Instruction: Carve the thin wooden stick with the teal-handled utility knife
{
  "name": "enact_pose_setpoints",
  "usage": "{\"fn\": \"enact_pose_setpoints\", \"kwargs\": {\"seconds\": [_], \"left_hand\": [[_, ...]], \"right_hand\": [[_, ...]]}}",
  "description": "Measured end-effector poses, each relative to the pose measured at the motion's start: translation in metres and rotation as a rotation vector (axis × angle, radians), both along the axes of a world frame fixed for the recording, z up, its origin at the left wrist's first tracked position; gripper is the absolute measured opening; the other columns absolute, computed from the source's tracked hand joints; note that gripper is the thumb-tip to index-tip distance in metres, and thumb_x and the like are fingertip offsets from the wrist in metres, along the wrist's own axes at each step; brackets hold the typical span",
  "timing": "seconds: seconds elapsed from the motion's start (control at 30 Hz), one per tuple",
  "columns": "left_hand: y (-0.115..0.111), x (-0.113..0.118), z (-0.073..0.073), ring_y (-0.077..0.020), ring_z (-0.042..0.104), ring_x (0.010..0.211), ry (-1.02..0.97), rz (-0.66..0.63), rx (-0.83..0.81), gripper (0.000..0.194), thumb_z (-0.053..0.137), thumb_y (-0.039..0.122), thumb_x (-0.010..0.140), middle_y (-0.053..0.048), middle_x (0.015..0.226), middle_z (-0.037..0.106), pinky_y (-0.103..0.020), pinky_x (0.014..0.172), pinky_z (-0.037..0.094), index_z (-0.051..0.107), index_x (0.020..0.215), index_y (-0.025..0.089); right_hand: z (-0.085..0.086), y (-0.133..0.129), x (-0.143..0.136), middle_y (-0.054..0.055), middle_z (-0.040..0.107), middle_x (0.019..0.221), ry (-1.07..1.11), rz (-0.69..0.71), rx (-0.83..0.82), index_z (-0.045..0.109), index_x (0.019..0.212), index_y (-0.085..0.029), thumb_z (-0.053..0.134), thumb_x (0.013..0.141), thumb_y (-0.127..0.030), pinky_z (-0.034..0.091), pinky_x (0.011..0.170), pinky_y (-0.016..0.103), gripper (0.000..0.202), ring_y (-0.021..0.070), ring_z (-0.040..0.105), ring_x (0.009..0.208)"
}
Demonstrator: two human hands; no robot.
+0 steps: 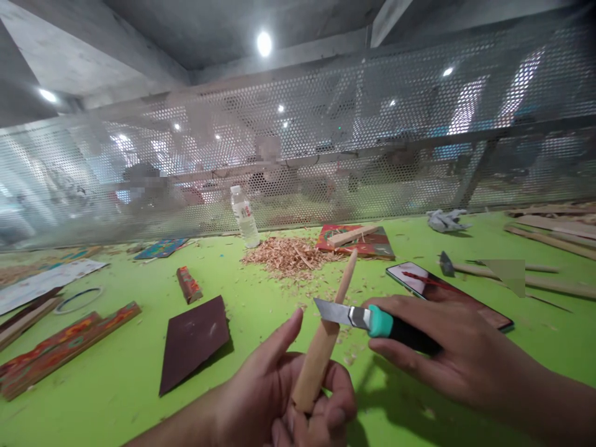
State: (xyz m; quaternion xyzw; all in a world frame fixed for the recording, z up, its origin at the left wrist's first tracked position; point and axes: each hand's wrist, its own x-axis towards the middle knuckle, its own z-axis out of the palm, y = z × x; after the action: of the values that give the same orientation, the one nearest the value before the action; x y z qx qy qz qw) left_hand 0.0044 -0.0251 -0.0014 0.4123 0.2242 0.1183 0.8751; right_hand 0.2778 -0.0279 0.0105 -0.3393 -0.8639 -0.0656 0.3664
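A carved piece of pale wood (317,354), wide at its base and narrowing to a thin tip, leans upward and to the right. My left hand (284,391) is wrapped round its lower end, with the thumb raised clear of the wood. In my right hand (433,341) is a utility knife (380,321) with a black and teal handle. Its blade points left and lies across the wood at the middle, where the shaft narrows. Whether the edge bites into the wood cannot be made out.
Wood shavings (291,256) are heaped beside a water bottle (244,217). A phone (447,292) lies near my right hand, with a small hammer-like tool (447,264) behind it. Brown sandpaper (195,338) and painted wood strips (69,347) lie left. A mesh screen (302,143) stands behind.
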Motion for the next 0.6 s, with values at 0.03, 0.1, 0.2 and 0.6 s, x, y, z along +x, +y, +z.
{"fn": "enact_pose_setpoints", "kwargs": {"seconds": [0.03, 0.1, 0.2, 0.6], "left_hand": [[-0.002, 0.000, 0.002, -0.0078, 0.020, 0.035, 0.010, 0.008, 0.055, 0.090, 0.018, 0.102, 0.087, 0.006, 0.053, 0.048, -0.032, 0.033, 0.005, 0.058, 0.075, 0.023], [-0.005, 0.001, 0.005, -0.0086, 0.020, 0.040, 0.032, 0.008, 0.192, 0.084, 0.042, 0.107, 0.078, 0.009, 0.055, 0.043, -0.031, 0.036, 0.007, 0.055, 0.080, 0.024], [-0.008, 0.003, 0.007, -0.0086, 0.024, 0.052, 0.057, -0.007, 0.336, 0.069, 0.080, 0.085, 0.079, 0.010, 0.063, 0.039, -0.028, 0.047, 0.016, 0.050, 0.080, 0.024], [-0.015, 0.031, 0.003, -0.0209, 0.059, 0.095, -0.015, 0.245, 0.564, 0.050, 0.077, 0.070, 0.094, -0.004, 0.096, 0.067, -0.040, 0.104, 0.044, 0.077, 0.101, 0.020]], "right_hand": [[-0.001, 0.000, 0.000, 0.000, 0.082, 0.085, 0.005, -0.003, 0.007, 0.064, 0.114, -0.025, 0.041, 0.119, -0.055, 0.054, 0.058, 0.027, 0.038, 0.0179, 0.078, 0.066], [-0.001, 0.000, -0.001, 0.001, 0.084, 0.089, -0.007, -0.003, 0.008, 0.064, 0.116, -0.025, 0.041, 0.119, -0.055, 0.055, 0.060, 0.027, 0.038, 0.0185, 0.080, 0.070], [0.002, 0.001, -0.002, 0.005, 0.085, 0.088, -0.045, -0.001, 0.003, 0.065, 0.112, -0.022, 0.036, 0.120, -0.057, 0.056, 0.058, 0.027, 0.046, 0.0187, 0.082, 0.069], [-0.007, -0.002, -0.008, 0.004, 0.078, 0.085, -0.232, 0.126, -0.303, 0.068, 0.106, -0.022, 0.041, 0.119, -0.053, 0.051, 0.059, 0.035, 0.043, 0.0234, 0.074, 0.070]]}}
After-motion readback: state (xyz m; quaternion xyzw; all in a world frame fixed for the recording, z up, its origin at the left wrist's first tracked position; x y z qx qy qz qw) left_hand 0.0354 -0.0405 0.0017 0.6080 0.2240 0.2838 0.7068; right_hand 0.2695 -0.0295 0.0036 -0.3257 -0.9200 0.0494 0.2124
